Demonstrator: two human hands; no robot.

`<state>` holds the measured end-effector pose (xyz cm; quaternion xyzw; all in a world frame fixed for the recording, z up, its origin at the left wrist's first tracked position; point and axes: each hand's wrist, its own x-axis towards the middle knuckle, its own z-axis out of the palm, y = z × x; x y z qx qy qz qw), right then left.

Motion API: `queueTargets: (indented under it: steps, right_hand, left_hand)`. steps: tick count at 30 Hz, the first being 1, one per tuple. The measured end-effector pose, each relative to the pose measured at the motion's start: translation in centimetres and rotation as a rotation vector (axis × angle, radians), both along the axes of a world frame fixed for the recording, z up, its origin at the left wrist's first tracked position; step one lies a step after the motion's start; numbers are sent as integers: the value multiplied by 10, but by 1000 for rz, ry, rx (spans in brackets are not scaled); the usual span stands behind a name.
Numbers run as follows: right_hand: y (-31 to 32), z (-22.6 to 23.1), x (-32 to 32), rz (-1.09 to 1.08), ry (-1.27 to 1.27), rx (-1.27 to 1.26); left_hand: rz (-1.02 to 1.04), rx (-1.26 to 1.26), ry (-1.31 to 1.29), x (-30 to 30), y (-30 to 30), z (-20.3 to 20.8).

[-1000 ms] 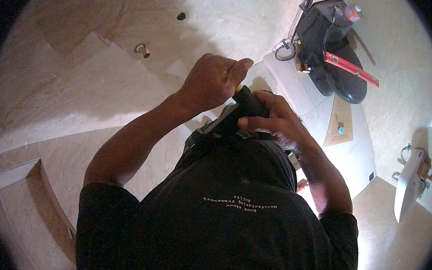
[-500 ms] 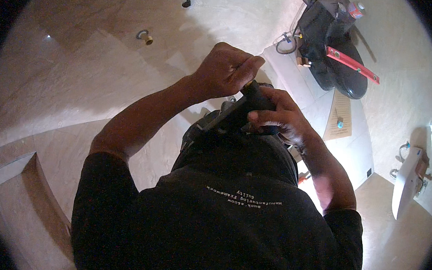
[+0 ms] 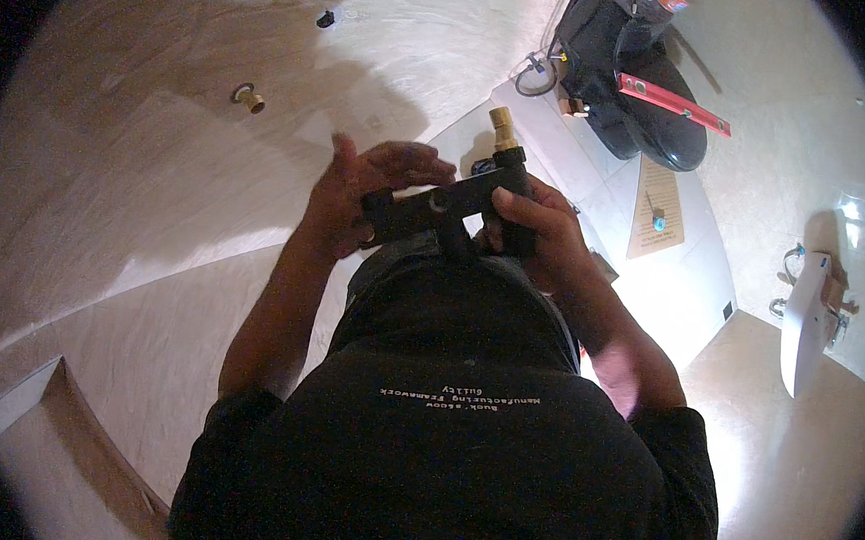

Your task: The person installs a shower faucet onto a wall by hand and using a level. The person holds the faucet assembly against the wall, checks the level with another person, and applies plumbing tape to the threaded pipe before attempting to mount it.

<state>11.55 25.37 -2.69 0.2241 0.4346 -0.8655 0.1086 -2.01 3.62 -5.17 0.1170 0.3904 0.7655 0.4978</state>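
Observation:
My right hand (image 3: 545, 233) is wrapped round one end of a black mixer tap body (image 3: 411, 218), its thumb pressed on the front. From that end a brass fitting (image 3: 502, 129) stands up out of a black collar. At the other end of the mixer is my left hand (image 3: 342, 198), thumb raised and fingers stretched out above the body. The left palm is close against this end; whether it touches is hard to tell. The mixer is held tilted in front of my waist, and its underside is partly hidden.
A brass fitting (image 3: 252, 102) and a small black fitting (image 3: 326, 20) stick out of the stone-look wall. Beyond my right hand stands a black toilet (image 3: 653, 125) with a red spirit level (image 3: 675, 104) across it. A printed sheet (image 3: 655, 215) lies nearby. At right is a white basin (image 3: 805, 326).
My left hand has let go of the brass fitting, opened, and moved left and down to the mixer's other end. The mixer has come into plain sight, the brass fitting now uncovered.

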Motion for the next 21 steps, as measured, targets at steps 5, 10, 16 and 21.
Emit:
queueTargets:
  steps: [5,10,16,21]
  right_hand:
    - [-11,7,-4,-27,-17,74]
    - [-18,12,-1,26,91,109]
    - [2,21,-4,209,162,347]
    - [6,4,-11,269,304,-131]
  left_hand:
    - [205,103,190,18,1,1]
    - [105,124,-82,7,-11,16]
    - [119,306,-265,7,-31,5]
    - [54,379,-232,9,-36,1]
